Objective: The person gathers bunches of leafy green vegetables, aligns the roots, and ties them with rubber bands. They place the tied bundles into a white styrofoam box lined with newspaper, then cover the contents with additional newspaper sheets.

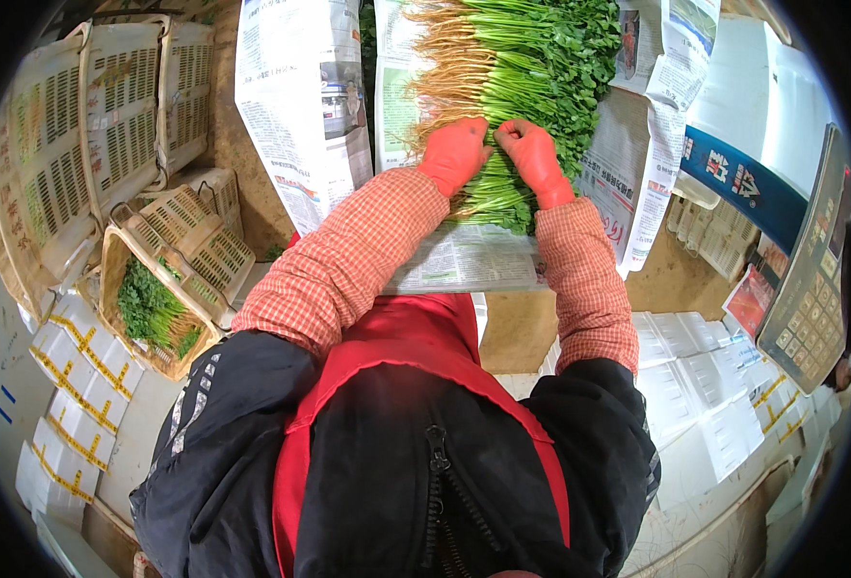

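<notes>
Long rows of leafy green herbs with pale roots, which look like coriander (519, 79), lie on printed newspaper (468, 256). Their roots point left and their leaves right. My left hand (455, 155), in an orange-red rubber glove, rests with curled fingers at the stem bases near the roots. Just right of it, my right hand (535, 159), gloved alike, has thumb and forefinger close together over the stems. Whether either hand grips any stems is hidden by the gloves and the greens. Newspaper sheets (302, 108) rise along the left side and others (638, 137) along the right.
Plastic crates (122, 108) stand at the left; a tilted basket (212, 339) below them holds more greens. White foam boxes with yellow tape (71, 404) are at lower left, more white boxes (692, 390) at lower right. A scale with a keypad (804, 318) stands at the right.
</notes>
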{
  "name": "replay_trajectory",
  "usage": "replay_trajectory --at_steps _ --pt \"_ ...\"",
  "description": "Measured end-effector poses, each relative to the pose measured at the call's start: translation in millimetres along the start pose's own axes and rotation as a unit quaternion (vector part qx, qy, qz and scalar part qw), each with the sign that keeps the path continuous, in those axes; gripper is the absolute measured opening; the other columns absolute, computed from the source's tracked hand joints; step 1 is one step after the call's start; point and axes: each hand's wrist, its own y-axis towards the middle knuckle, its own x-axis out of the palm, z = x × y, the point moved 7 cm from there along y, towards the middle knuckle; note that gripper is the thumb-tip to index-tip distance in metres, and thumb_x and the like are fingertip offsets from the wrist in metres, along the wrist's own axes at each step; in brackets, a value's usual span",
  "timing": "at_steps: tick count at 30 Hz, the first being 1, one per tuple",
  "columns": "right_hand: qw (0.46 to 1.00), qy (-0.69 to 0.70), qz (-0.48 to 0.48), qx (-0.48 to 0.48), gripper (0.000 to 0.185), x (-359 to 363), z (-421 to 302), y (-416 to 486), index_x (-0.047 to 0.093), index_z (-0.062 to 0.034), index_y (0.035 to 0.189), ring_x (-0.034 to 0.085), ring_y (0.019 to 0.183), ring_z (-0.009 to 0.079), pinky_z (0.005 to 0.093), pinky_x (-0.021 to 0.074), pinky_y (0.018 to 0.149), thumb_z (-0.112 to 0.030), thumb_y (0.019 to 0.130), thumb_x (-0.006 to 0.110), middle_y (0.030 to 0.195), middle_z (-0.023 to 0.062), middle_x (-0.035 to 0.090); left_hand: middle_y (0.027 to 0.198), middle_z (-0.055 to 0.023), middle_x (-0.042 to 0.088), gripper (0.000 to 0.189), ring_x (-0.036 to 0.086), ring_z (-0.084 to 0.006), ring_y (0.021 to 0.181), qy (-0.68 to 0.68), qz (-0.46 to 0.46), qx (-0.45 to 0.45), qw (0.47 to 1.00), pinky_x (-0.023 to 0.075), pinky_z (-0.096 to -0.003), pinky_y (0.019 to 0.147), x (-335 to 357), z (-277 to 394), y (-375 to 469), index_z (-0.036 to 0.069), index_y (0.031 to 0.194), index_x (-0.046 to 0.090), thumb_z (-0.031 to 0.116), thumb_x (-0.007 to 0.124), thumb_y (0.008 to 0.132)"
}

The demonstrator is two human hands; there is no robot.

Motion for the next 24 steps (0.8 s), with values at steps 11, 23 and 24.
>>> replay_trajectory --at_steps 11,23,24 --pt "0.999 0.049 -0.007 -0.017 0.019 1 12 5 0.067 -0.0051 0.083 0.061 0.062 0.0215 0.0314 0.0479 0.061 -0.023 0.077 0.068 0.071 0.0098 0.065 0.099 -0.0107 0.068 0.024 0.063 -0.0314 0.091 -0.083 -0.060 -0.095 0.990 0.0506 -0.0407 0.078 8 -14 8 0.019 0.104 0.067 0.030 0.058 0.084" --pt "0.989 0.139 -0.029 0.049 0.020 14 44 14 0.065 -0.0022 0.088 0.059 0.060 0.0148 0.0285 0.0474 0.057 -0.020 0.080 0.067 0.068 0.0081 0.064 0.089 -0.0107 0.068 0.024 0.064 -0.0305 0.084 -0.116 -0.071 -0.117 0.984 0.0505 -0.0389 0.076 12 -20 8 0.016 0.094 0.070 0.033 0.062 0.080" --pt "0.984 0.158 -0.042 0.071 0.020 16 46 14 0.065 -0.0020 0.090 0.059 0.060 0.0141 0.0281 0.0476 0.057 -0.019 0.080 0.066 0.068 0.0079 0.064 0.088 -0.0108 0.069 0.024 0.065 -0.0301 0.083 -0.128 -0.056 -0.116 0.983 0.0506 -0.0385 0.075 13 -23 9 0.015 0.094 0.070 0.033 0.061 0.080"
